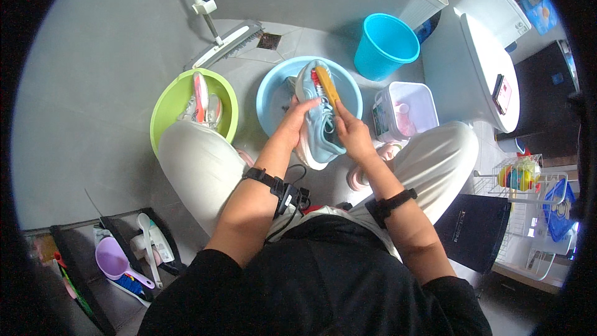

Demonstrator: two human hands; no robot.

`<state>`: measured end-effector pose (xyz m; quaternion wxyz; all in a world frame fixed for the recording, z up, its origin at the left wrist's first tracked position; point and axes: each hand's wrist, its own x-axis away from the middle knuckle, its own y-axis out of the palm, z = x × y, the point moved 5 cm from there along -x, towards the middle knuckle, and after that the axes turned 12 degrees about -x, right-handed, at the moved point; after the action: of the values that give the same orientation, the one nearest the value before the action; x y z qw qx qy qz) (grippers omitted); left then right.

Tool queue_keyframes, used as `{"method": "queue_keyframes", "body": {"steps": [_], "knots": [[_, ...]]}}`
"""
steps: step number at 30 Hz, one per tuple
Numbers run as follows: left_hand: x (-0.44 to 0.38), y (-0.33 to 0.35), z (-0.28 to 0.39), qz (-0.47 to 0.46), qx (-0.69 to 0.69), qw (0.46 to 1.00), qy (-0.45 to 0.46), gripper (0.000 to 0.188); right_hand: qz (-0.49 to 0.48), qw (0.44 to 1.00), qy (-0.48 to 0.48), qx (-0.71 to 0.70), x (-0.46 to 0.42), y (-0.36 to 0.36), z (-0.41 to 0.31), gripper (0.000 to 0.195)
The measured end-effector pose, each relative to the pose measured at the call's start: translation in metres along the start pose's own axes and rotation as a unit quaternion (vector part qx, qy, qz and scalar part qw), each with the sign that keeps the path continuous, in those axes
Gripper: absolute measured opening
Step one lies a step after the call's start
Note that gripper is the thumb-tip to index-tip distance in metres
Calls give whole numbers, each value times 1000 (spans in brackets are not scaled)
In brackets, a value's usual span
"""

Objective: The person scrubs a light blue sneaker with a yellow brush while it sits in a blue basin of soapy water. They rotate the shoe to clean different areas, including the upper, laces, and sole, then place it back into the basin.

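Note:
A light blue lace-up sneaker [319,121] with a white sole is held over a light blue basin [269,85], toe pointing away from me. My left hand [297,119] grips the shoe along its left side, thumb across the upper near the laces. In my right hand [353,133] is a scrubbing brush with a yellow handle [328,85]. Its red bristles [316,79] lie against the toe area of the upper. Something partly hidden behind the shoe sits in the basin, too covered to identify.
Left of the basin, a green basin [228,95] holds a pair of light sneakers [200,98]. A broom-like floor brush [228,46] leans near a floor drain [269,41]. On the right stand a blue bucket [382,51], a white tub [426,102] containing a scoop, and a toilet [489,65] with a phone [502,94] on its lid.

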<state>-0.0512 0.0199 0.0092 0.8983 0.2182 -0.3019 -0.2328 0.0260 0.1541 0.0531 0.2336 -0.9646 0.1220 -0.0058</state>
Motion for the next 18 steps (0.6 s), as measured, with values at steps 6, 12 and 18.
{"method": "queue_keyframes", "body": {"steps": [6, 12, 18], "knots": [[-2, -10, -17, -8, 79, 996, -51, 42, -19, 960, 104, -259, -11, 0, 2, 43], [20, 19, -13, -103, 93, 988, -74, 46, 14, 909, 121, -398, -16, -2, 11, 43], [3, -9, -9, 21, -62, 998, -13, 57, -12, 976, 121, -180, -10, -29, -17, 43]]}}
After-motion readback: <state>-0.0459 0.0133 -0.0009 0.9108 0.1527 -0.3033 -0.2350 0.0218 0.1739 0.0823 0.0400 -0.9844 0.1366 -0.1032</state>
